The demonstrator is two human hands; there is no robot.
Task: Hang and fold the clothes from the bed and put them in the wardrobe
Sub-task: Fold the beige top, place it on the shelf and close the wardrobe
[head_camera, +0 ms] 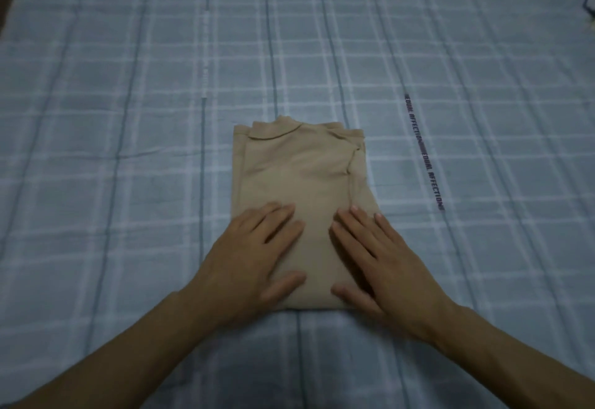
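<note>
Nearly the whole view is filled by a bed (128, 118) covered with a pale blue sheet (483, 70) crossed by white bands and thin dark lines in a check pattern. The cloth looks soft and slightly rumpled, with shallow creases running away from the near edge. A narrow dark strip of printed lettering (424, 151) is seen on the sheet, to the right of the middle. At the far right edge a small dark, blurred shape is cut off and cannot be identified; a dim corner of the room is glimpsed at the far left corner.

A beige top (299, 167), of smooth thin knit with a raised collar, is laid folded into a tall rectangle near the middle of the bed, closer to the near edge, its collar pointing to the far edge. The left hand (254, 260) and the right hand (383, 260) are laid flat on its near half, fingers straight and slightly spread, palms pressed down, nothing gripped. Both forearms are bare.
</note>
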